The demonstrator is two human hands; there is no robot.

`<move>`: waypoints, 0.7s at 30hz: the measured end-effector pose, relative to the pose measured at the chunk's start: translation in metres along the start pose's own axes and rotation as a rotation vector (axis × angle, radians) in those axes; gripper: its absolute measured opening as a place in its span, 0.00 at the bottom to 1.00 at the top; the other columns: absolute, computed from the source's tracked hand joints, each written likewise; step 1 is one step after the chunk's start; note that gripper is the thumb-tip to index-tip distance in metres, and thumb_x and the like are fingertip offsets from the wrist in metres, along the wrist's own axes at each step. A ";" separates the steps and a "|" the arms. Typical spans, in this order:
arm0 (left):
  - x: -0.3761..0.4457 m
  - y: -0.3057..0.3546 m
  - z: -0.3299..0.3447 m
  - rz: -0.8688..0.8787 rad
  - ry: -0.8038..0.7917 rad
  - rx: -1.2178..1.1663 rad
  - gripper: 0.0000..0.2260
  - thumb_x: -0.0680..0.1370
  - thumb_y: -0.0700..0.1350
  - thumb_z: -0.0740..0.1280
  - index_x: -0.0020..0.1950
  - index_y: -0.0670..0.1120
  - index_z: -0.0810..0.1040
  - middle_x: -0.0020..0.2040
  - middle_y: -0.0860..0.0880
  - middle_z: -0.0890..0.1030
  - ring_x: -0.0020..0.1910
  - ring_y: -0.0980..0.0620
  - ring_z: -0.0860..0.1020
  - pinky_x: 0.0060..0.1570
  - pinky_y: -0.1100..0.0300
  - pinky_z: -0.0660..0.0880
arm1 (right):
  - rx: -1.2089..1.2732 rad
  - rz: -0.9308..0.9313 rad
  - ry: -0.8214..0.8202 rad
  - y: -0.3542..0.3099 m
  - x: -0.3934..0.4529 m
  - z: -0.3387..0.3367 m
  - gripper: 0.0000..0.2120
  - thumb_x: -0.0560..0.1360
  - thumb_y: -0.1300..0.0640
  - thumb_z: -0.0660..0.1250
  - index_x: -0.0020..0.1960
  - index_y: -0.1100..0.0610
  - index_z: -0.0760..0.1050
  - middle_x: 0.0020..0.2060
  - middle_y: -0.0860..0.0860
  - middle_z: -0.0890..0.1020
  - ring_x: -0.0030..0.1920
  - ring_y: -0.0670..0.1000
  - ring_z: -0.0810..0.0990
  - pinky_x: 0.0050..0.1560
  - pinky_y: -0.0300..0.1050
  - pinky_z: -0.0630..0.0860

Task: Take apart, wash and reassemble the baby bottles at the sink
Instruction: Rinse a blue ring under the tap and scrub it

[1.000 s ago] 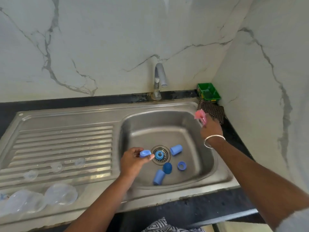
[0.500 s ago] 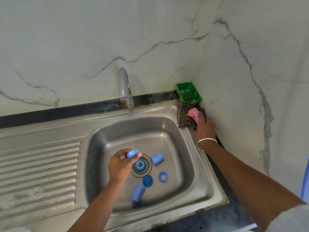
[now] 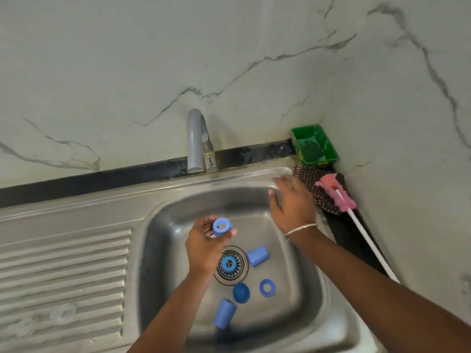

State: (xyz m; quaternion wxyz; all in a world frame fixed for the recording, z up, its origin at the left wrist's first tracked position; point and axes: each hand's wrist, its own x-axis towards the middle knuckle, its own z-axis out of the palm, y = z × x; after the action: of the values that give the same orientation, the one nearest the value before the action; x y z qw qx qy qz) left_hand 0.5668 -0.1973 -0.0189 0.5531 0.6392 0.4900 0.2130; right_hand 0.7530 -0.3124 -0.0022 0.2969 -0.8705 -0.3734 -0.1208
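The left grip (image 3: 204, 247) holds a blue ring (image 3: 221, 226) over the sink (image 3: 300, 314). The right grip (image 3: 293, 203) is open, holding nothing, just beside the pink brush (image 3: 335, 191).

Soft, even daylight fills the view, leaving the marble wall (image 3: 153, 59) pale and slightly greenish, with no hard shadows. The steel sink (image 3: 158, 207) shows dull, smeared reflections and a darker shade along its near wall. Motion blur softens the drainboard ridges (image 3: 63, 263) and the lower left corner, and wide-angle distortion bows the worktop edge and the wall corner toward the frame's margins.
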 end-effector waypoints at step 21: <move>0.033 0.041 -0.004 0.165 0.004 -0.126 0.19 0.63 0.36 0.82 0.48 0.49 0.82 0.43 0.54 0.85 0.43 0.59 0.82 0.43 0.70 0.76 | 0.337 0.031 -0.437 -0.101 0.107 0.046 0.08 0.78 0.59 0.65 0.50 0.57 0.83 0.44 0.55 0.86 0.45 0.56 0.81 0.44 0.41 0.72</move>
State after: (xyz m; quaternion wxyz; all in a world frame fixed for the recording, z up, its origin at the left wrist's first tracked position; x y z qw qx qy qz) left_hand 0.5941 -0.1630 0.0104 0.5718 0.6408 0.4225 0.2898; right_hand 0.7536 -0.1673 0.0507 0.3517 -0.8199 -0.4301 0.1384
